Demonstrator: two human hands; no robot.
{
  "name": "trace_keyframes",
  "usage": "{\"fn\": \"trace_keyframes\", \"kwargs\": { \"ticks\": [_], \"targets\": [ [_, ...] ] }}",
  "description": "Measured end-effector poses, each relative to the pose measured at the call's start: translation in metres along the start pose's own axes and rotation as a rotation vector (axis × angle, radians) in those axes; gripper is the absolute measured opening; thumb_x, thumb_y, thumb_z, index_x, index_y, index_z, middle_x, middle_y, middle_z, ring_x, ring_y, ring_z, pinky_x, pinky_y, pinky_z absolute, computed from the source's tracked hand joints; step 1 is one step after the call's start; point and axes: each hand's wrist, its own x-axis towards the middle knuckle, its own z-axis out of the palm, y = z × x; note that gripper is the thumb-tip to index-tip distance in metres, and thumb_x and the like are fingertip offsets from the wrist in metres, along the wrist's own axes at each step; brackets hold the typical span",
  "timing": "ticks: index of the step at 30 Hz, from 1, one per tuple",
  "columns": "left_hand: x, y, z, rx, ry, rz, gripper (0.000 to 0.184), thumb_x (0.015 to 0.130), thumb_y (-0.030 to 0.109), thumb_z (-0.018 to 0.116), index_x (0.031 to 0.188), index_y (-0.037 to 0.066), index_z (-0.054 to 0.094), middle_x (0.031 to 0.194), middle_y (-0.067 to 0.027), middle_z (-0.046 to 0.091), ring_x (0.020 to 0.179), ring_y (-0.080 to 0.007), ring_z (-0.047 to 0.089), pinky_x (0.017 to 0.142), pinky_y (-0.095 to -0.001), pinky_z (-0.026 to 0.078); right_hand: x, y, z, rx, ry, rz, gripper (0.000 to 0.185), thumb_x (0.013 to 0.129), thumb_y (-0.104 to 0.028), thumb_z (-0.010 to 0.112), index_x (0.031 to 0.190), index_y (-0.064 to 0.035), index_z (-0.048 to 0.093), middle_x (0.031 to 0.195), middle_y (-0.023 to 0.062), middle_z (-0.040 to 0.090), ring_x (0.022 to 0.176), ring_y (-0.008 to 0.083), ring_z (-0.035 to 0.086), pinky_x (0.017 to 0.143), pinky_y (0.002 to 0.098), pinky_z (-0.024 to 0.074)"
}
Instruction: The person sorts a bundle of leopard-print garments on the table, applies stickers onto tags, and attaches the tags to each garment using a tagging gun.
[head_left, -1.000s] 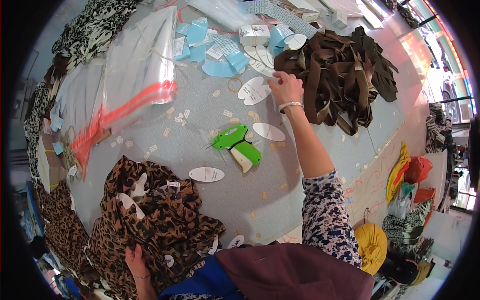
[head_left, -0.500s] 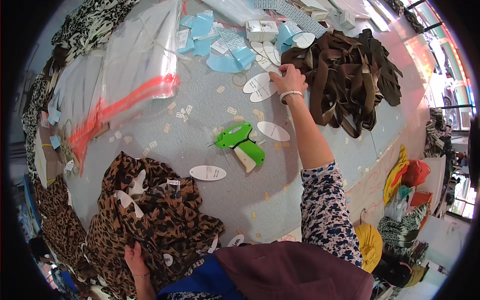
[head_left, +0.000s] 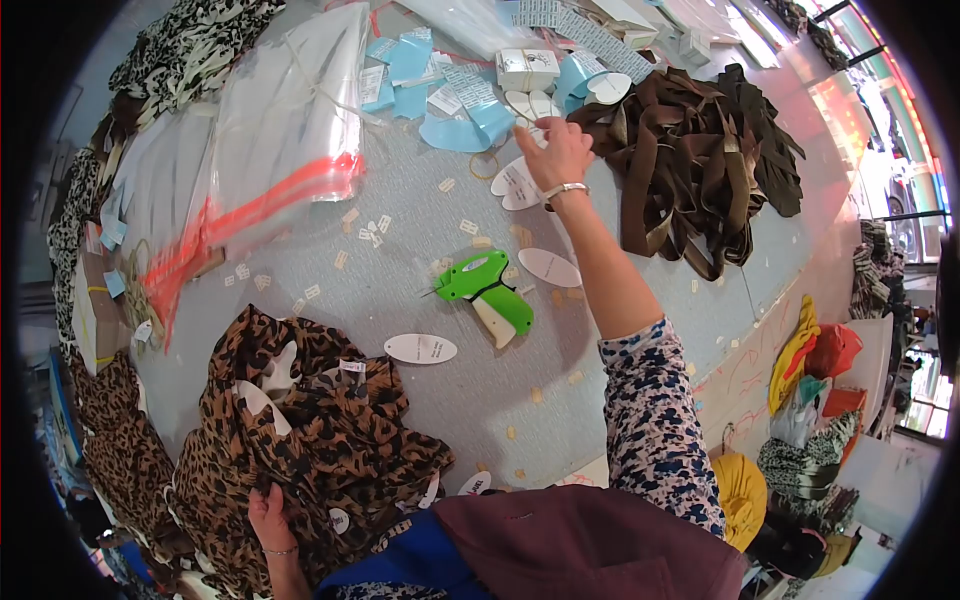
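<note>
My left hand (head_left: 268,518) is closed on the lower left part of a leopard-print garment (head_left: 320,430), its fingers partly hidden by the cloth. A small white label shows at the garment's neck. My right hand (head_left: 560,160) is over white oval tags (head_left: 515,187) at the top middle, thumb and fingers apart; part of the tags lies hidden beneath it. Nearer to me lies a green tagging gun (head_left: 485,295) with a white trigger, its needle pointing left. One oval tag (head_left: 549,267) rests beside the gun, and another oval tag (head_left: 421,348) is close to the garment.
Brown fabric straps (head_left: 690,170) are heaped right of my right hand. Clear plastic bags (head_left: 285,110) with red edges cover the upper left. Blue printed labels (head_left: 465,115) and a small white box (head_left: 527,69) are at the back. Tiny paper size labels are scattered across the table (head_left: 640,400).
My right hand has shifted slightly up and left over the oval tags, and its thumb and fingers have spread. My left hand keeps its hold on the garment.
</note>
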Motion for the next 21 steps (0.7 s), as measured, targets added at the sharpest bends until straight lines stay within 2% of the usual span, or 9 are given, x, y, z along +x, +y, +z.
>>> {"fn": "trace_keyframes", "kwargs": {
  "ticks": [4,7,8,11,12,14,17,19,21],
  "targets": [
    [0.0,0.011,0.001,0.084,0.029,0.018,0.026,0.09,0.021,0.061,0.107,0.004,0.052,0.087,-0.0001,0.062,0.066,-0.0089,0.06,0.045,-0.0239,0.051,0.01,-0.03,0.012,-0.121,-0.101,0.045,0.065,0.069,-0.055,0.069,0.108,-0.0036,0.062,0.115,0.0171,0.055,0.11,0.0339,0.045,0.095,0.0451,0.032],
    [-0.003,0.02,0.002,0.161,0.057,0.068,0.023,0.089,0.019,0.064,0.097,0.001,0.051,0.081,-0.0005,0.055,0.062,-0.008,0.051,0.047,-0.023,0.047,0.015,-0.041,0.027,-0.22,-0.117,0.072,0.064,0.07,-0.052,0.069,0.11,-0.0028,0.061,0.116,0.0167,0.055,0.113,0.0346,0.044,0.097,0.0461,0.0313],
    [-0.008,0.034,0.005,0.306,0.076,0.058,0.033,0.088,0.022,0.065,0.105,-0.002,0.051,0.092,-0.0059,0.058,0.074,-0.0137,0.056,0.061,-0.0264,0.05,0.017,-0.044,0.031,-0.253,-0.146,0.092,0.062,0.071,-0.05,0.068,0.112,-0.004,0.06,0.116,0.0167,0.055,0.115,0.0348,0.044,0.097,0.0466,0.0312],
    [-0.007,0.032,0.006,0.707,0.297,0.44,0.042,0.086,0.024,0.067,0.113,-0.003,0.049,0.104,-0.0115,0.057,0.092,-0.0198,0.056,0.081,-0.0316,0.047,0.022,-0.045,0.036,-0.183,-0.196,0.146,0.058,0.072,-0.046,0.069,0.11,-0.0036,0.061,0.118,0.0174,0.054,0.117,0.0363,0.043,0.097,0.0486,0.0313],
    [-0.007,0.038,0.004,0.667,0.283,0.321,0.044,0.086,0.023,0.066,0.118,-0.003,0.049,0.115,-0.0143,0.054,0.106,-0.0231,0.052,0.095,-0.0353,0.039,0.022,-0.044,0.035,-0.133,-0.185,0.157,0.056,0.071,-0.045,0.069,0.107,-0.0033,0.063,0.115,0.0168,0.056,0.113,0.0348,0.046,0.095,0.0464,0.0338],
    [-0.01,0.046,0.013,0.502,0.245,0.402,0.041,0.087,0.02,0.065,0.118,-0.002,0.049,0.117,-0.0131,0.053,0.107,-0.0229,0.051,0.095,-0.0349,0.039,0.022,-0.044,0.031,-0.032,-0.163,0.173,0.051,0.07,-0.043,0.071,0.102,-0.0028,0.066,0.108,0.0154,0.059,0.104,0.0319,0.052,0.09,0.0419,0.0389],
    [-0.019,0.067,0.031,0.412,0.127,0.545,0.035,0.088,0.014,0.062,0.118,-0.001,0.05,0.12,-0.0117,0.053,0.109,-0.0206,0.052,0.097,-0.0329,0.038,0.008,-0.036,0.009,0.617,-0.295,0.175,0.042,0.072,-0.038,0.073,0.092,-0.0019,0.068,0.094,0.0106,0.064,0.083,0.0226,0.057,0.074,0.0341,0.0447],
    [-0.024,0.082,0.049,0.348,0.011,0.601,0.032,0.088,0.011,0.061,0.116,-0.001,0.051,0.12,-0.0116,0.052,0.11,-0.0202,0.051,0.099,-0.0329,0.038,-0.025,-0.045,-0.017,0.922,-0.27,0.177,0.035,0.076,-0.034,0.072,0.088,-0.0013,0.069,0.084,0.0056,0.065,0.065,0.0143,0.054,0.06,0.0301,0.0434],
    [-0.03,0.097,0.072,0.236,-0.113,0.605,0.028,0.087,0.009,0.06,0.113,0.0,0.052,0.12,-0.0122,0.052,0.111,-0.0217,0.051,0.099,-0.0347,0.037,-0.061,-0.05,-0.049,0.884,-0.329,0.088,0.03,0.082,-0.028,0.069,0.092,-0.0002,0.067,0.088,0.005,0.065,0.071,0.0102,0.056,0.061,0.0294,0.0464]
  ]
}}
